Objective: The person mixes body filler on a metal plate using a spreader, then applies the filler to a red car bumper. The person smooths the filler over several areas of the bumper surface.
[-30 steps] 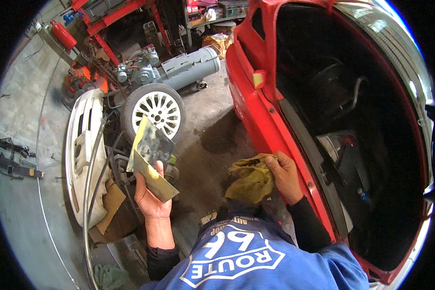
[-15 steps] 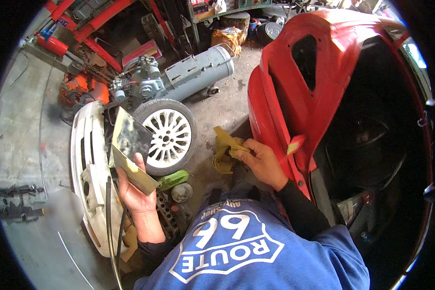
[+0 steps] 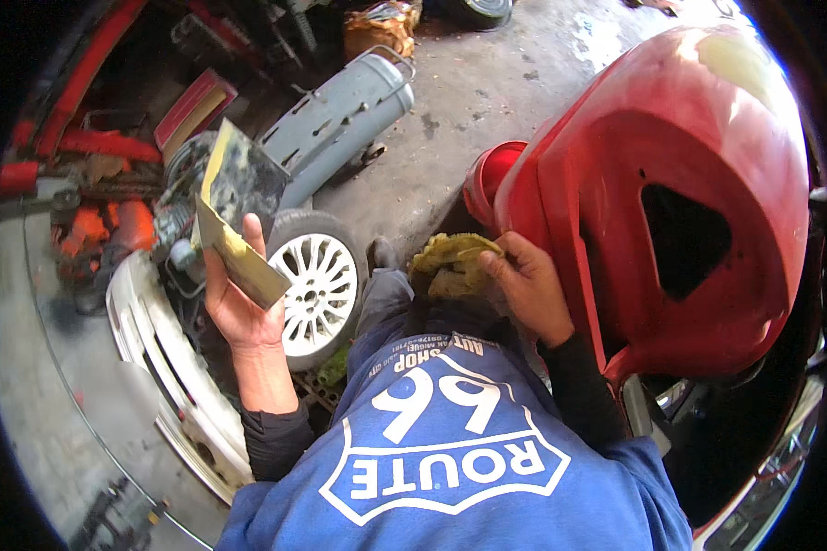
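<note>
On my left, my left hand (image 3: pixel 248 317) is closed round a folded stiff sheet (image 3: pixel 241 179), held upright. It has pale yellow edges and a grey face with dark smears. Nearer the middle, my right hand (image 3: pixel 535 289) pinches a crumpled yellow-olive rag (image 3: pixel 455 264) between thumb and fingers. The rag hangs in front of my blue shirt (image 3: pixel 450 422), apart from the sheet. A red car body (image 3: pixel 606 174) stands close beside my right hand, with a dark opening in its panel.
A wheel with white spokes (image 3: pixel 312 294) lies beyond my left hand. To its left is a white bumper (image 3: pixel 152 321). A grey compressor tank (image 3: pixel 349 115) lies farther off, near orange equipment (image 3: pixel 110 231) and red metal frames. Bare concrete floor (image 3: pixel 473 83) stretches between tank and car.
The view has shifted, bringing more of the red car body's outer side into sight. Both hands keep their holds; the rag is now more bunched and nearer my right fingers.
</note>
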